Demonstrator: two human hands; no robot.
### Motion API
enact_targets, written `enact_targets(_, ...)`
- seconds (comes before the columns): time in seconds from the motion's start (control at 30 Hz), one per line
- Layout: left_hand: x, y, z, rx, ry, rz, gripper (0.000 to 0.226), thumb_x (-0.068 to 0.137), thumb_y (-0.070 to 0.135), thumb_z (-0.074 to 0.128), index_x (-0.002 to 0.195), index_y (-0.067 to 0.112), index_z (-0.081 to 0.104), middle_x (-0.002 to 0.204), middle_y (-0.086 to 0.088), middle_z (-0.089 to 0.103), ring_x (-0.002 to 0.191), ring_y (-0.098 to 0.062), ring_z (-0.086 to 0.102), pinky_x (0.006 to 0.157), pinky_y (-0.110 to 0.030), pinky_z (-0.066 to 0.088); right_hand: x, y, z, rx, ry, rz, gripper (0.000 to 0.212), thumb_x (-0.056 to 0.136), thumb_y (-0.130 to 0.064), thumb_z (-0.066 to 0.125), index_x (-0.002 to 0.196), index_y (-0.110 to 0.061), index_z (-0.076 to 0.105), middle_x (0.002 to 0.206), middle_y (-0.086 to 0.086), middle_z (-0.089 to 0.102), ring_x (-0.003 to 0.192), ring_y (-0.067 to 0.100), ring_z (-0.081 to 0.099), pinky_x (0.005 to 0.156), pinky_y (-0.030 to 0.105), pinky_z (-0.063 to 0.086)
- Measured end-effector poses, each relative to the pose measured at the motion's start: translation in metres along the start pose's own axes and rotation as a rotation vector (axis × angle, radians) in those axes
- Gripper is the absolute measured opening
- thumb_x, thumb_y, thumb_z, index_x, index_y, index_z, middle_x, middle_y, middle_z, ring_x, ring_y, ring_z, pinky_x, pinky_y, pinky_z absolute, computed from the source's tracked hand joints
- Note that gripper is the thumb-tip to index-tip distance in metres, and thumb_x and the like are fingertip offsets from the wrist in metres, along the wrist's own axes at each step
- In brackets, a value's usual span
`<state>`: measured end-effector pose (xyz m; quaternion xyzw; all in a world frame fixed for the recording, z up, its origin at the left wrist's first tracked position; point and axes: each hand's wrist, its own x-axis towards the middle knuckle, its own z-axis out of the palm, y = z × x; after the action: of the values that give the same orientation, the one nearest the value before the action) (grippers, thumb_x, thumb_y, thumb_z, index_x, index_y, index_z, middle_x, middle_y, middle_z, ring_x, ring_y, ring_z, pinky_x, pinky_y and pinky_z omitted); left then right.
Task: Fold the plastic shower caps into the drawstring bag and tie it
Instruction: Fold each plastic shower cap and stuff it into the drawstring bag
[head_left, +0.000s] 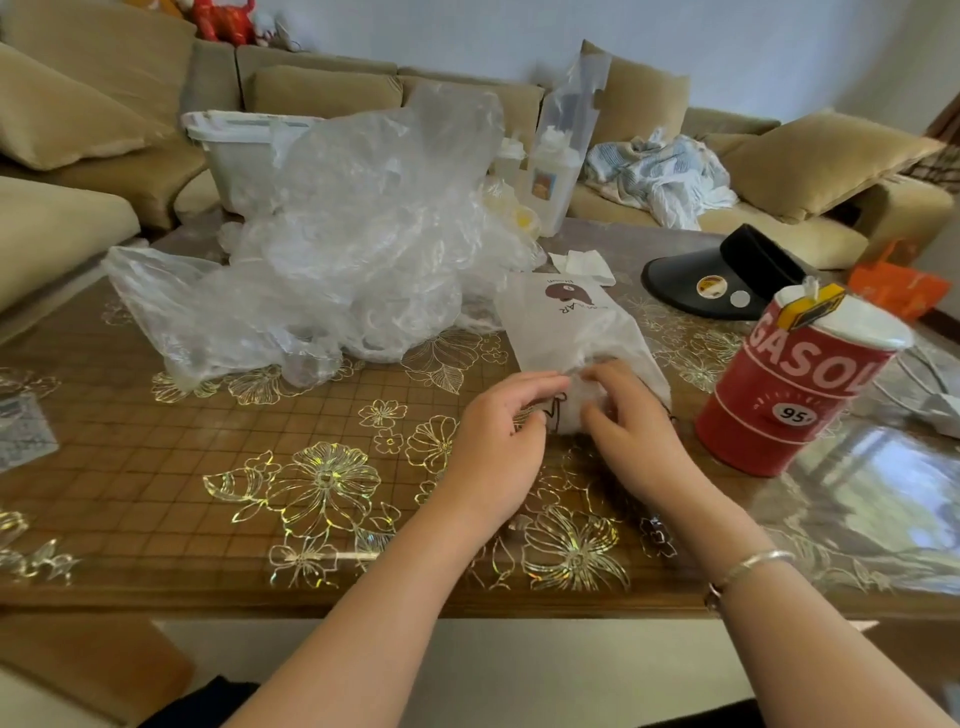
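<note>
Table: glossy brown grid top, gold flower outlines, slick.
Shower caps: big crinkled clear-plastic heap, far left of centre, not yet in bag; springy film likely to puff back out once folded.
Drawstring bag: white, soft, matte, printed logo, lying flat right of heap, mouth near.
Left hand, right hand: fingers curled, pinching bag mouth. Risk: thin cord slips, or mouth bunches shut before filling.

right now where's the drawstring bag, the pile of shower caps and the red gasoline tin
drawstring bag (563, 332), head view, on its white printed face
pile of shower caps (358, 223), head view, middle of the clear crumpled plastic
red gasoline tin (779, 395), head view, on its red side
</note>
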<state>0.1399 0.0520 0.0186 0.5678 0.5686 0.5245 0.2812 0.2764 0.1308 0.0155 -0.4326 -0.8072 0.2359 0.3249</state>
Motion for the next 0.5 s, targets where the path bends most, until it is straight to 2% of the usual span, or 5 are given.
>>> enact_targets(0.1,-0.001,-0.001,-0.009,-0.030,-0.022,-0.027,0.044,0.095,-0.006,0.046,0.118,0.023,0.071,0.124,0.019,0.063,0.114,0.012,0.053,0.091,0.002,0.036,0.014,-0.002,0.009,-0.035,-0.022,0.074,0.013,0.097,-0.017,0.047,0.105,-0.019,0.058,0.105,-0.009,0.052,0.089,0.007,0.050,0.078,0.026,0.041)
enact_targets(0.17,-0.002,-0.001,-0.014,-0.045,-0.046,-0.046,0.045,0.095,-0.006,0.046,0.115,0.024,0.072,0.122,0.020,0.064,0.112,0.014,0.053,0.086,0.003,0.037,0.022,-0.003,0.013,-0.130,-0.080,0.181,0.022,0.099,-0.021,0.044,0.089,-0.011,0.060,0.088,0.005,0.061,0.075,0.021,0.057,0.066,0.035,0.046)
enact_targets(0.3,-0.006,-0.006,-0.020,-0.038,-0.108,-0.072,0.044,0.096,-0.004,0.047,0.117,0.026,0.071,0.126,0.020,0.063,0.118,0.011,0.052,0.098,-0.005,0.037,0.032,-0.021,0.020,-0.632,-0.317,0.324,0.029,0.103,-0.010,0.036,0.119,-0.005,0.059,0.119,0.012,0.064,0.105,0.027,0.063,0.084,0.032,0.051)
enact_targets(0.4,-0.006,-0.011,-0.023,0.013,-0.129,-0.083,0.046,0.097,-0.003,0.047,0.127,0.027,0.065,0.135,0.019,0.057,0.128,0.008,0.045,0.112,-0.017,0.032,0.041,-0.027,0.025,-0.727,-0.382,0.377,0.038,0.104,-0.013,0.038,0.141,-0.006,0.044,0.143,0.015,0.049,0.126,0.029,0.052,0.100,0.035,0.043)
enact_targets(0.5,-0.004,-0.015,-0.024,0.041,-0.141,-0.105,0.052,0.096,-0.003,0.047,0.138,0.026,0.056,0.147,0.017,0.047,0.137,0.002,0.037,0.118,-0.023,0.026,0.037,-0.032,0.024,-0.639,-0.368,0.417,0.032,0.101,-0.010,0.043,0.131,-0.006,0.054,0.130,0.013,0.059,0.114,0.028,0.059,0.093,0.037,0.048)
